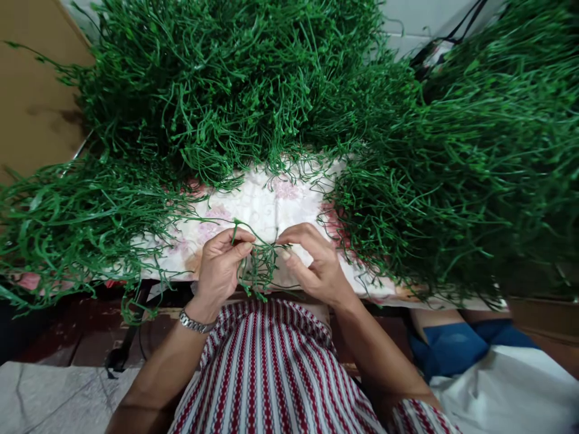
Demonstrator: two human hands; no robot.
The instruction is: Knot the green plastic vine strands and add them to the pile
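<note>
My left hand (222,265) is closed in a pinch on a small sprig of green plastic stems (260,265), held over the near edge of a table. My right hand (312,262) pinches the same sprig from the other side, fingertips nearly meeting the left hand's. A metal watch (193,322) sits on my left wrist. The sprig's thin branches hang down between both hands, above my red and white striped garment (271,374).
Large heaps of green plastic stems lie at the left (67,211), back (226,90) and right (461,181) of a table with a floral cloth (266,205). Another person's blue and white clothing (470,355) shows at lower right. Cardboard (31,90) stands at upper left.
</note>
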